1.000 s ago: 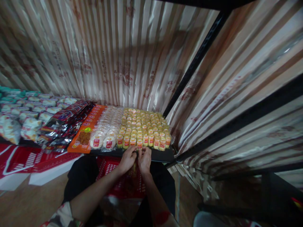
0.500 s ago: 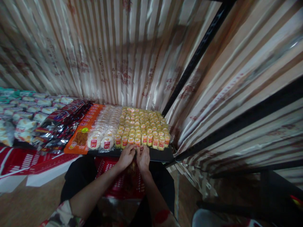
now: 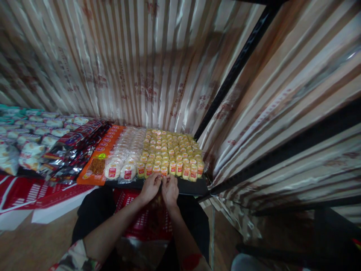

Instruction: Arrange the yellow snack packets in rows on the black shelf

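My left hand (image 3: 151, 187) and my right hand (image 3: 170, 189) are close together at the front edge of a dark shelf (image 3: 186, 186), both with fingers pinched. Whatever lies between the fingertips is too small and hidden to make out. Directly beyond them stand rows of small yellow wrapped snacks (image 3: 172, 167) with red and yellow labels; the fingertips are right at the front row, and I cannot tell whether they touch it. To the left lie clear packets of round white crackers (image 3: 128, 171), then an orange snack bag (image 3: 97, 165) showing brown sticks.
Dark glossy packets (image 3: 69, 150) and white packaged goods (image 3: 31, 150) fill the shelf's left. A red basket (image 3: 124, 199) is below, between my knees. Black metal posts (image 3: 237, 69) and a striped plastic curtain (image 3: 158, 67) enclose the back and right. A red-and-white box (image 3: 42, 197) sits lower left.
The view shifts very slightly. Both hands stay pinched in nearly the same place at the front row.
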Available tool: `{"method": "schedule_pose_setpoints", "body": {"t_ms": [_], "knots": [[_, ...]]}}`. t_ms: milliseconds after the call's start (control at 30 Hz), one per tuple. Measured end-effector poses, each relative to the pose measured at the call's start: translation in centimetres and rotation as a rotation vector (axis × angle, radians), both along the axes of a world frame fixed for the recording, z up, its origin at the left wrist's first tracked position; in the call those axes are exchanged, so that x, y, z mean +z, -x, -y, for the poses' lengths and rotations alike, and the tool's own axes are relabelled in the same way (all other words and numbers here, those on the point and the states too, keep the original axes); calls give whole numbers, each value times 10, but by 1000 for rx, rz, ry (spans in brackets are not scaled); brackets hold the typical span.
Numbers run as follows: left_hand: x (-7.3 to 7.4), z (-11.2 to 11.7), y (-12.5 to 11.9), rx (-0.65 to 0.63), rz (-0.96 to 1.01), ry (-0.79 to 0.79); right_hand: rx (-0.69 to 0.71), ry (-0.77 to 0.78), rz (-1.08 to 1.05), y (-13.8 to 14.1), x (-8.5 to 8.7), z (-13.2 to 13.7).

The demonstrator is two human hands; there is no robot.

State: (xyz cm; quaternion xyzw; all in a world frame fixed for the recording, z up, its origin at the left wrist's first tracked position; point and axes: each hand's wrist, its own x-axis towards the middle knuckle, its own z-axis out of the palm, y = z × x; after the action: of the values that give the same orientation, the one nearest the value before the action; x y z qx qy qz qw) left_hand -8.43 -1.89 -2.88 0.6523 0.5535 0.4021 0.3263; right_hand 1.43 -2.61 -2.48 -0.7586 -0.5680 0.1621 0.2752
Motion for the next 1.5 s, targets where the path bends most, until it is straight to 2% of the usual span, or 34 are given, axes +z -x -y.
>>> {"method": "schedule_pose_setpoints", "body": {"t_ms": [133,533,733,967,1267,1400,1500], "knots": [[0,-1,-1,-6,-12,-1,-25,40,43,2,2,0],[2,1,-2,-19,-79,2,-31,1,39,2,-5,-1],[6,7,-2,-51,-159,-52,-1,-111,-83,-1,-12,5],[8,13,-5,-44,-191,-34,42,-237,-198,-4,-17,11],[-4,26,-4,-78,-176,20,100,-238,-228,-5,-23,32],[-10,35,-3,-96,-206,31,135,-235,-199,-7,-33,45],[-23,42,-2,-136,-231,42,150,-198,-197,-8,-45,55]]}}
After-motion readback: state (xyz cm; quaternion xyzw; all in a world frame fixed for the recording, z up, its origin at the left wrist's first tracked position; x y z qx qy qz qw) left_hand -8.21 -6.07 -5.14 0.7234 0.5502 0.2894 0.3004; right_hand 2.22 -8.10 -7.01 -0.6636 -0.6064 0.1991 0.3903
